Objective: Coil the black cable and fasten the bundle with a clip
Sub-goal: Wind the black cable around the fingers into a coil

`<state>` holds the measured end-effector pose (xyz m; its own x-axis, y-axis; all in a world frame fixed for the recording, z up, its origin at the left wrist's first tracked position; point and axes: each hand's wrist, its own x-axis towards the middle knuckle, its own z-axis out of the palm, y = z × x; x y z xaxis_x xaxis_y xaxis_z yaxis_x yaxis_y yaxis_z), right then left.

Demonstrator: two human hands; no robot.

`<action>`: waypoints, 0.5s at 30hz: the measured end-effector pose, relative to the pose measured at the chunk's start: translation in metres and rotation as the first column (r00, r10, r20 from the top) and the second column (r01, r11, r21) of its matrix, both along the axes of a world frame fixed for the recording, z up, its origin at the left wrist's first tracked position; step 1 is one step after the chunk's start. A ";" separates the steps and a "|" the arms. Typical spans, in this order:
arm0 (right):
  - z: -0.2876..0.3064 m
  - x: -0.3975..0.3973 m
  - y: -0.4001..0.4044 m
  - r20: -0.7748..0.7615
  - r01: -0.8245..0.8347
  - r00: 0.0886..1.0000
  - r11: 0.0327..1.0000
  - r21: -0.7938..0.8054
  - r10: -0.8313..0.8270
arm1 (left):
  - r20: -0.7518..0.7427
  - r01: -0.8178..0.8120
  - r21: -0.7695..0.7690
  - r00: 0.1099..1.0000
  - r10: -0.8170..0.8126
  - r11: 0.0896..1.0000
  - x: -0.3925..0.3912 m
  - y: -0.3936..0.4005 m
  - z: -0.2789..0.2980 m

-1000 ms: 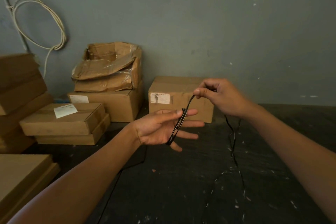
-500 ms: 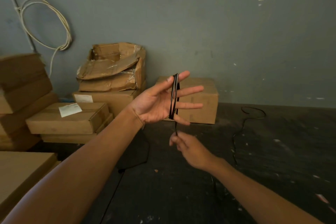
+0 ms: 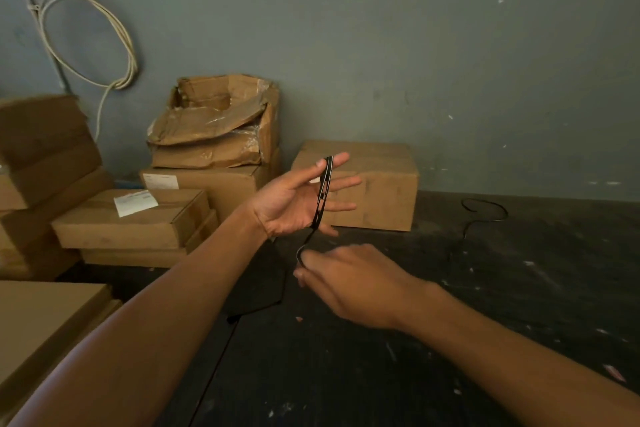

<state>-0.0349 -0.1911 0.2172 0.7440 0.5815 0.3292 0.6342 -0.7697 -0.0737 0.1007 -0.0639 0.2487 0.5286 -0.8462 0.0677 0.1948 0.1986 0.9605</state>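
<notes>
My left hand [image 3: 294, 199] is raised palm up with its fingers spread. The thin black cable [image 3: 322, 192] is wound in several loops around those fingers, from the index fingertip down to the little finger. Just below, my right hand [image 3: 353, 282] pinches the cable's free strand where it leaves the loops; this hand is blurred. The loose end of the same cable [image 3: 483, 215] lies curled on the dark floor at the right, by the wall. I see no clip.
Cardboard boxes stand along the grey wall: a closed one [image 3: 377, 184] behind my hands, a crushed open one [image 3: 214, 125] on a stack, flat ones [image 3: 131, 218] at the left. A white cord coil [image 3: 100, 42] hangs on the wall. Dark floor [image 3: 415, 374] spreads below.
My right hand swung from above the left hand to below it, laying another turn of cable around the fingers. My left hand rose and turned upright.
</notes>
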 end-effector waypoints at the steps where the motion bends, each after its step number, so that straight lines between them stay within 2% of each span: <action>1: 0.010 -0.001 -0.002 0.023 0.001 1.000 1.000 0.005 -0.001 | -0.013 -0.012 0.012 1.000 0.012 1.000 0.000 0.000 -0.005; 8: 0.077 0.023 -0.049 0.176 0.212 0.964 0.975 -0.070 -0.197 | 0.005 0.078 0.123 0.997 -0.079 0.989 -0.006 0.009 -0.028; 11: 0.097 0.037 -0.067 0.215 0.234 0.950 0.972 -0.003 -0.228 | 0.007 0.139 0.179 0.990 -0.142 0.974 -0.010 0.009 -0.027; 15: 0.109 0.045 -0.080 0.236 0.225 0.943 0.972 0.061 -0.233 | -0.022 0.163 0.169 0.987 -0.161 0.972 -0.010 0.009 -0.024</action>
